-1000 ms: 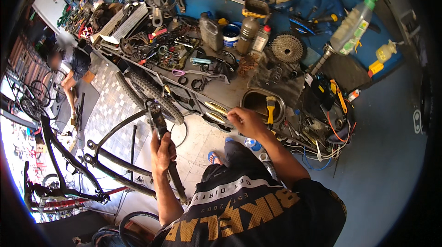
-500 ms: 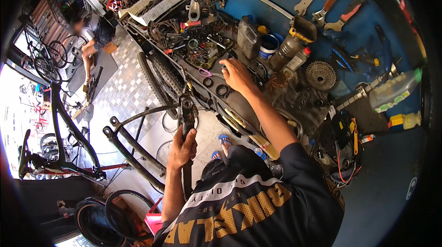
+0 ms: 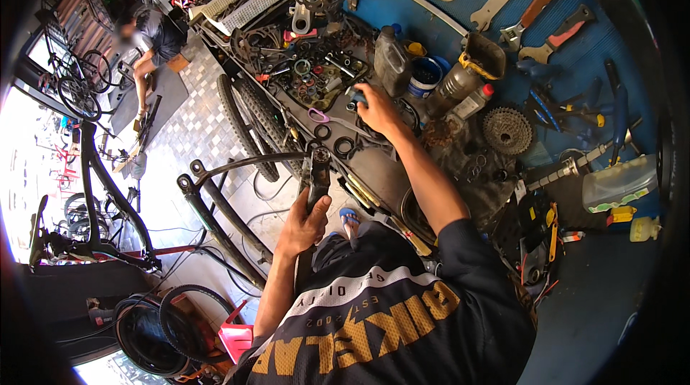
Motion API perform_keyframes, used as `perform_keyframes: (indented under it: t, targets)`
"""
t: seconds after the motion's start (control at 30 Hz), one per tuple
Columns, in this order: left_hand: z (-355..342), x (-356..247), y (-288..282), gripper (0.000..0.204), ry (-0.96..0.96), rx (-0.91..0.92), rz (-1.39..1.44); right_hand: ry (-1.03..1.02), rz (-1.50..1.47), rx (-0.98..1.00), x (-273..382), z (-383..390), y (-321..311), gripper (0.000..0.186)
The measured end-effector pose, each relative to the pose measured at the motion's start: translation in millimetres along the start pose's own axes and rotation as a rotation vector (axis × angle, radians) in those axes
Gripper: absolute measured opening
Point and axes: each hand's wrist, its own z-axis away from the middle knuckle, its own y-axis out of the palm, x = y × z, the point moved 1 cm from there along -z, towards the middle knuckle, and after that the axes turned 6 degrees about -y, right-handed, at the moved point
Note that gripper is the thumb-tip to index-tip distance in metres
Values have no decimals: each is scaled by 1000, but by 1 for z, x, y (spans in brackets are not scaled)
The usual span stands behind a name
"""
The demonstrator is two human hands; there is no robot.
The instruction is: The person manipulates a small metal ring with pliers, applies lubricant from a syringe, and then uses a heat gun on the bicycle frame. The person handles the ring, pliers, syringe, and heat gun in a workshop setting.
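My left hand (image 3: 305,225) is closed around a dark bicycle frame tube (image 3: 318,182), just below its round pivot end. From that end a dark rear swingarm (image 3: 233,223) reaches out to the left. Over the cluttered workbench (image 3: 374,166), my right hand (image 3: 379,113) has its fingers closed on a small dark cylindrical piece (image 3: 355,95); its exact kind cannot be made out. Pink-handled scissors (image 3: 317,116) and black rings (image 3: 344,146) lie beside that hand. A tray of small metal parts (image 3: 305,80) sits beyond it.
A grey jug (image 3: 390,62), a blue-and-white tub (image 3: 425,75) and a cassette (image 3: 507,131) stand along the bench. Wrenches (image 3: 532,15) hang on the blue wall. Tyres (image 3: 248,126) lean at the bench's left side. Another person (image 3: 149,44) sits at far left.
My left hand and the frame part have shifted right and slightly up in the view. The right hand has moved a little, lifting the small piece into clearer sight.
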Motion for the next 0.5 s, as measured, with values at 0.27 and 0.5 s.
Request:
perform_keyframes:
  t: [0.27,0.5]
  targets:
    - [4,18,1,33,-4,86,-34,150,-763,-308,46,77,-98,56]
    - [12,40,8,31,148,95,-159,94,-1093,-488,111,139,-146,35]
